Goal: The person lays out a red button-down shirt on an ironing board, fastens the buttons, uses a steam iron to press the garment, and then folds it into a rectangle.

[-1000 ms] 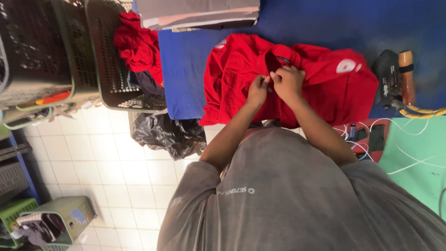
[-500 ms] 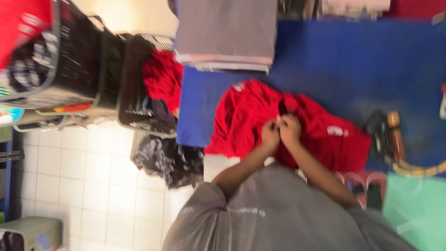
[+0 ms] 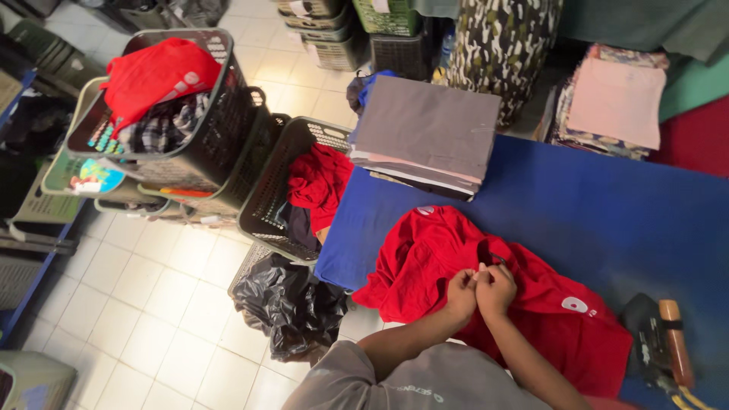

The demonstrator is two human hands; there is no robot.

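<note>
Blue table (image 3: 607, 212) | 1 red shirt (image 3: 531, 304) | 2 hands: left hand (image 3: 461, 294), right hand (image 3: 496, 290) both pinching it

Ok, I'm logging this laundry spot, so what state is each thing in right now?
red shirt: spread rumpled on the blue table, unfolded
left hand: pinching the shirt's fabric
right hand: pinching the same spot, touching the left
blue table: partly covered
grey folded stack: neatly folded, on the table's corner
dark basket: full, red cloth on top
second basket: part-filled with red cloth
black bag: crumpled on the floor
</note>
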